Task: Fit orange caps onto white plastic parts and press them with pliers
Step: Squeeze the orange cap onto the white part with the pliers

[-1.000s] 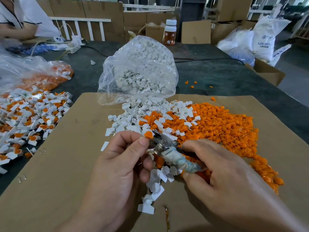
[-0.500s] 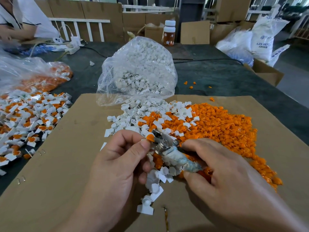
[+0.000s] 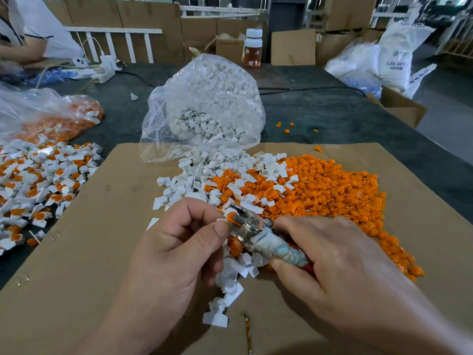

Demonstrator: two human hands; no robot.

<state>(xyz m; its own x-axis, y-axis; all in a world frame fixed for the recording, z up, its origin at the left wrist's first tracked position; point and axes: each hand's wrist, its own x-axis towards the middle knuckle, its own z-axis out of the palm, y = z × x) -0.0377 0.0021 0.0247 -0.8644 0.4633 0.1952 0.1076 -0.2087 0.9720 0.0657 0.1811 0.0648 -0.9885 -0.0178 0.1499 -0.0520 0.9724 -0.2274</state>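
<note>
A small white plastic part (image 3: pixel 226 212), with a round orange cap (image 3: pixel 232 218) seated in its end, is pinched between thumb and forefinger of the left hand (image 3: pixel 174 252), just above the cardboard sheet (image 3: pixel 89 252). It is met by the metal nose of the pliers (image 3: pixel 252 230), whose wrapped handles are gripped in the curled right hand (image 3: pixel 340 265). Just behind, loose caps (image 3: pixel 332 190) are heaped beside bare white parts (image 3: pixel 202 172).

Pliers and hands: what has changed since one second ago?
The pliers in the right hand have moved closer onto the capped white part that the left hand pinches; less of its orange cap shows now, seemingly between the jaws. Nothing was picked up or let go. Both grips, the pile of orange caps and the bag of white parts stayed as they were.
</note>
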